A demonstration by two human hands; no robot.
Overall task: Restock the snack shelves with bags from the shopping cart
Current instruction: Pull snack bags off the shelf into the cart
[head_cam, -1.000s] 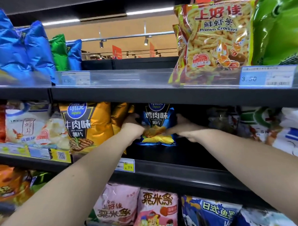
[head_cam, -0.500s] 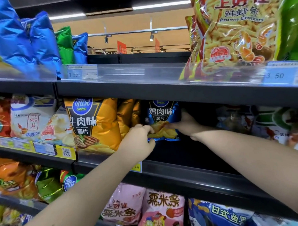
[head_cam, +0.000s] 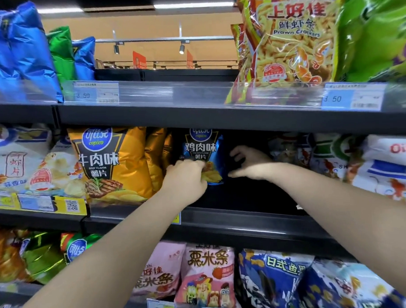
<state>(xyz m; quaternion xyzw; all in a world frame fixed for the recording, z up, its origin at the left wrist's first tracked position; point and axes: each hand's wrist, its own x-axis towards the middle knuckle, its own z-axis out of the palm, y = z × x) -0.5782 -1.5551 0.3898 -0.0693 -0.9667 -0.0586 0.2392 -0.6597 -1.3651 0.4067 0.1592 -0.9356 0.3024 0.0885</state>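
A blue chicken-flavour chip bag point(head_cam: 203, 147) stands upright on the middle shelf point(head_cam: 222, 218), just right of the yellow beef-flavour chip bags point(head_cam: 110, 164). My left hand point(head_cam: 186, 177) grips the blue bag's lower front, fingers curled over it. Beside the bag's right edge my right hand point(head_cam: 248, 162) hovers apart from it, fingers spread and loosely bent, holding nothing. A dark gap in the shelf lies under and behind the right hand.
White prawn-chip bags point(head_cam: 25, 164) fill the middle shelf's left; white and red bags point(head_cam: 382, 166) fill its right. The top shelf holds blue bags point(head_cam: 16, 52) and a prawn crackers bag point(head_cam: 292, 42). Pink corn-stick bags point(head_cam: 208, 273) stand below.
My right hand has let go of the blue bag and drawn away to the right. My left hand has moved up onto the bag's lower front. The camera has moved closer.
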